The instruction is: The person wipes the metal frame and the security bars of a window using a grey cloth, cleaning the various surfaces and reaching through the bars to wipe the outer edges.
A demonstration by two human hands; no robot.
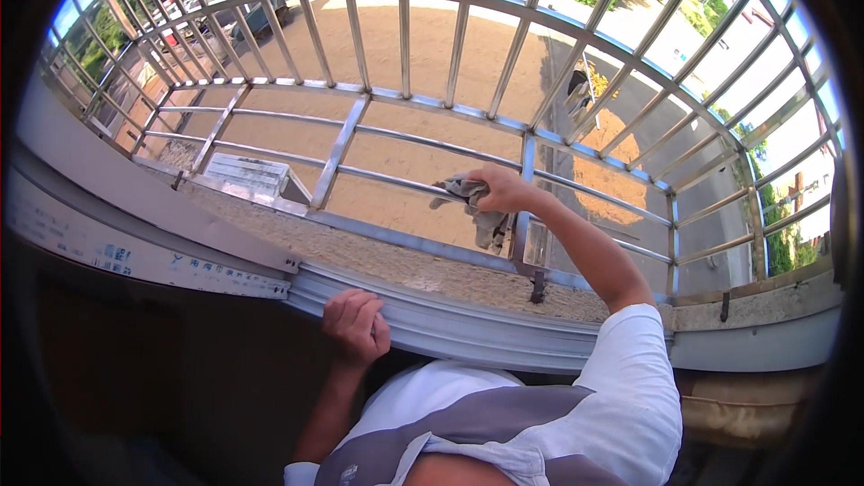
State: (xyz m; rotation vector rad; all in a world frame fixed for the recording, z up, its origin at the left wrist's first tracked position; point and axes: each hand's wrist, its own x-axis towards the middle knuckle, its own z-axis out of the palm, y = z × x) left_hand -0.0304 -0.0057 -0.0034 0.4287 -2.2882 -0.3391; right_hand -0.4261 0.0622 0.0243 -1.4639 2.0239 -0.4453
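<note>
My right hand [504,191] reaches out past the window sill, closed round a grey cloth [489,225]. The cloth is bunched at a lower rail [396,181] of the metal window guard, and part of it hangs down beside a flat upright bar [524,207]. My left hand [356,324] is curled over the inner edge of the grey window track [441,322], its fingers bent on the frame. How firmly it grips there is partly hidden.
Upright metal bars [405,45] enclose the space beyond the rough concrete sill [432,281]. A white sash frame [153,247] stands at the left. A white slatted box [247,175] sits below the guard. Sandy ground [405,144] lies far down, with a paved road [666,216] at right.
</note>
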